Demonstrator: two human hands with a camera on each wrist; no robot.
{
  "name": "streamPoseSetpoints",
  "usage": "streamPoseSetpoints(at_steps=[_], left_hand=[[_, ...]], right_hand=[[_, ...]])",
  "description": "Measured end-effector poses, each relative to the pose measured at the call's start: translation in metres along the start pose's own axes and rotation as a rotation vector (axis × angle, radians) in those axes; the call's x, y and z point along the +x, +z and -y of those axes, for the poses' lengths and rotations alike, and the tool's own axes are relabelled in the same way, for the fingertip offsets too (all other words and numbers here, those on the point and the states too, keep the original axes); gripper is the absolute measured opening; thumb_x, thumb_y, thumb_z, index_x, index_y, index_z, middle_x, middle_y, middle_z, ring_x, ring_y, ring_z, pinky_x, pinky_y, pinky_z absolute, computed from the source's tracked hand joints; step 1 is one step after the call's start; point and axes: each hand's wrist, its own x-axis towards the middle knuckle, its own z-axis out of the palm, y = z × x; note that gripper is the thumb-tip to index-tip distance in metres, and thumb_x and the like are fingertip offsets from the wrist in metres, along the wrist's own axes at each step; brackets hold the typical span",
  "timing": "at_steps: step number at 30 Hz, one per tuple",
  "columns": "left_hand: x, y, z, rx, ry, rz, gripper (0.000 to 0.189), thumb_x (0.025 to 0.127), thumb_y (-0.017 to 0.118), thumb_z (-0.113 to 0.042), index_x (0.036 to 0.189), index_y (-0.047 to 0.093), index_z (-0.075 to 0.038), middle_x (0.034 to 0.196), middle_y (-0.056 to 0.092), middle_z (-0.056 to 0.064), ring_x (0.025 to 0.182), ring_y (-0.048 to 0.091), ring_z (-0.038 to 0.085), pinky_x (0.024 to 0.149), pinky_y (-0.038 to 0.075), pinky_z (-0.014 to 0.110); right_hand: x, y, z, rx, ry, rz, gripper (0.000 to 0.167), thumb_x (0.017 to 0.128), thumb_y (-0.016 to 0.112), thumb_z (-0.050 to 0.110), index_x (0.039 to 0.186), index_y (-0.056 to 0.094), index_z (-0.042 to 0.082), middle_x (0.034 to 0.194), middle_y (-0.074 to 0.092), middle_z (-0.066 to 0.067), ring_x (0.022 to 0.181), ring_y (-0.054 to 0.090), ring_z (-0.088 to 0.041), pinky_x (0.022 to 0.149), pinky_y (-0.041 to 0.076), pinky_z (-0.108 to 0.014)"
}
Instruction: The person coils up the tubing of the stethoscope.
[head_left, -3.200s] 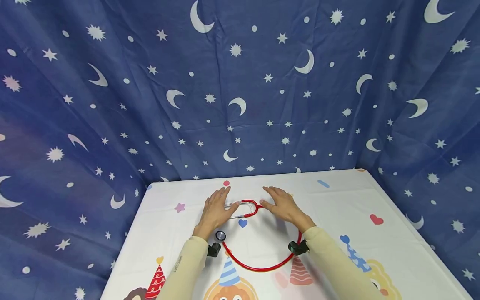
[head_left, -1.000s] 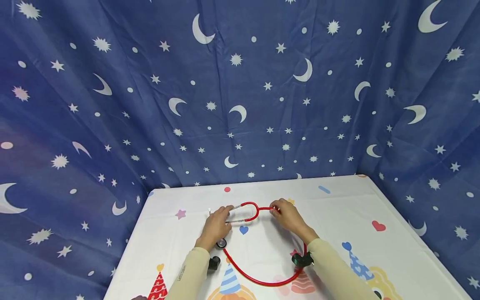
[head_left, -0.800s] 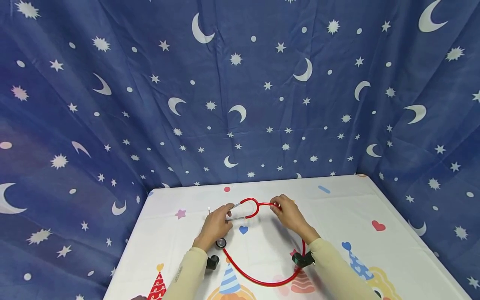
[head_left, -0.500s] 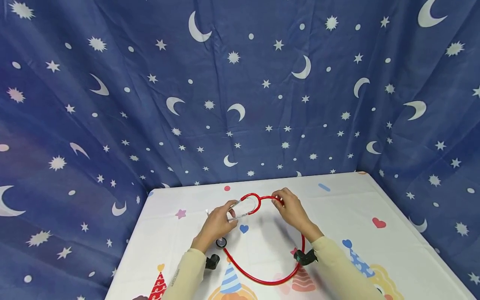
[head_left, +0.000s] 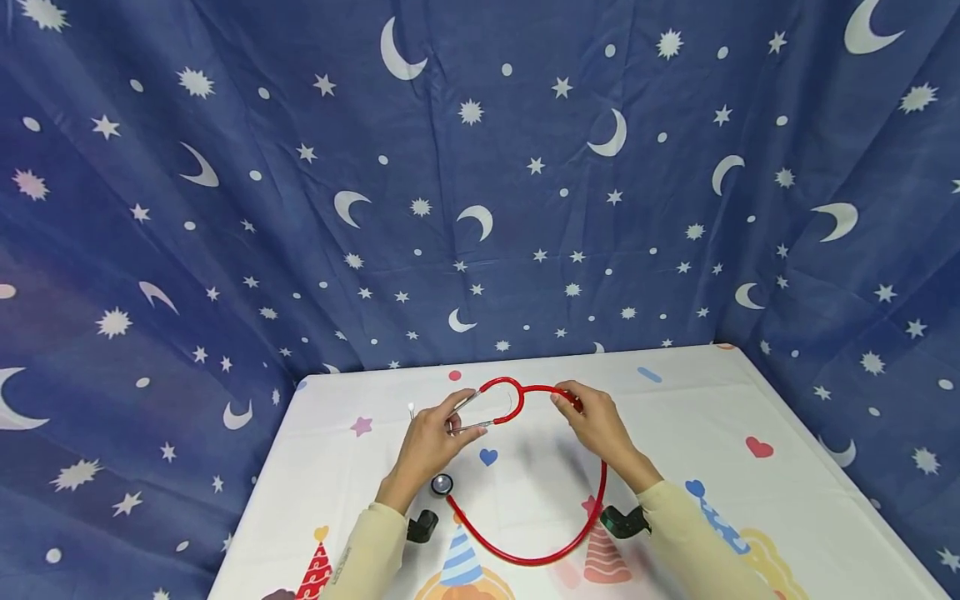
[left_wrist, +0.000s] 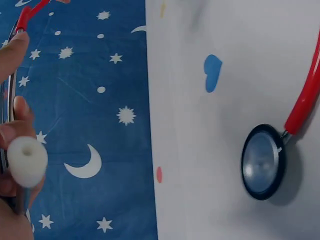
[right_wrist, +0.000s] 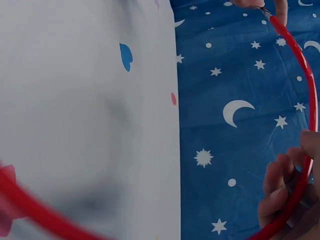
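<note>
We see the stethoscope [head_left: 521, 390] stretched between both hands, its forked end raised over the worktop [head_left: 675, 400] and its long axis there running left to right: the left hand [head_left: 431, 433] grips the metal ear tubes [head_left: 487, 423], while the right hand [head_left: 600, 421] pinches the red tube [head_left: 528, 562] right of the fork. From there we follow the tube round the near side, back left to the chest piece [head_left: 442, 484], low over the worktop, just right of the left wrist and so nearer the left hand.
</note>
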Motion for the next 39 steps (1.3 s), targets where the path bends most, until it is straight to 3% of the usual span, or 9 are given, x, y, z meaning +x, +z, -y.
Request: streamPoseSetpoints(at_steps=[4, 10, 15, 19, 22, 30, 39], left_hand=[[0.001, -0.007, -0.001, -0.004, 0.005, -0.041, 0.057, 0.079, 0.080, -0.043, 0.130, 0.059, -0.030, 0.063, 0.049, -0.014, 0.053, 0.037, 0.002, 0.053, 0.033, 0.019], [-0.001, -0.014, 0.000, 0.002, 0.024, -0.073, 0.056, 0.078, 0.081, -0.045, 0.127, 0.060, -0.027, 0.063, 0.051, -0.011, 0.052, 0.036, 0.002, 0.052, 0.033, 0.019], [-0.003, -0.015, 0.001, 0.001, 0.028, -0.088, 0.056, 0.078, 0.081, -0.044, 0.127, 0.060, -0.026, 0.063, 0.052, -0.011, 0.051, 0.036, 0.002, 0.051, 0.032, 0.019], [-0.004, -0.016, 0.001, 0.052, 0.033, -0.100, 0.055, 0.078, 0.080, -0.045, 0.127, 0.061, -0.028, 0.062, 0.049, -0.012, 0.051, 0.035, 0.001, 0.049, 0.031, 0.018], [-0.004, -0.019, 0.000, 0.098, 0.048, -0.113, 0.056, 0.078, 0.080, -0.045, 0.128, 0.062, -0.029, 0.061, 0.048, -0.013, 0.050, 0.033, 0.002, 0.048, 0.029, 0.018], [-0.005, -0.028, -0.004, 0.110, 0.102, -0.085, 0.058, 0.078, 0.080, -0.046, 0.131, 0.062, -0.029, 0.062, 0.049, -0.013, 0.051, 0.032, 0.001, 0.049, 0.028, 0.016], [-0.005, -0.035, -0.011, 0.113, 0.224, -0.048, 0.057, 0.077, 0.082, -0.042, 0.128, 0.064, -0.024, 0.064, 0.054, -0.008, 0.053, 0.034, 0.000, 0.050, 0.028, 0.014]], right_hand=[[-0.007, -0.007, 0.000, 0.045, 0.021, 0.000, 0.027, 0.098, 0.062, 0.027, 0.121, 0.061, 0.013, 0.074, 0.061, -0.004, 0.061, 0.054, -0.011, 0.052, 0.046, -0.024], [-0.015, -0.019, 0.009, 0.114, 0.017, -0.020, 0.022, 0.097, 0.063, 0.021, 0.117, 0.059, 0.013, 0.081, 0.063, -0.007, 0.061, 0.056, -0.012, 0.052, 0.048, -0.025], [-0.021, -0.028, 0.019, 0.066, 0.020, -0.029, 0.022, 0.095, 0.066, 0.019, 0.115, 0.062, 0.011, 0.089, 0.065, -0.005, 0.064, 0.053, -0.014, 0.053, 0.048, -0.024], [-0.027, -0.035, 0.026, 0.042, 0.016, -0.043, 0.023, 0.093, 0.068, 0.019, 0.113, 0.065, 0.010, 0.091, 0.066, -0.004, 0.066, 0.051, -0.015, 0.053, 0.046, -0.023], [-0.029, -0.041, 0.032, 0.033, -0.057, -0.072, 0.021, 0.092, 0.069, 0.019, 0.112, 0.067, 0.011, 0.090, 0.067, -0.001, 0.068, 0.052, -0.013, 0.054, 0.047, -0.023], [-0.028, -0.061, 0.041, 0.008, -0.355, -0.153, 0.021, 0.087, 0.072, 0.005, 0.106, 0.070, 0.013, 0.083, 0.059, 0.008, 0.061, 0.044, -0.002, 0.051, 0.040, -0.017], [-0.016, -0.080, 0.054, 0.038, -0.627, -0.112, 0.029, 0.080, 0.074, -0.004, 0.104, 0.072, 0.012, 0.085, 0.059, 0.006, 0.065, 0.042, 0.000, 0.057, 0.034, -0.010]])
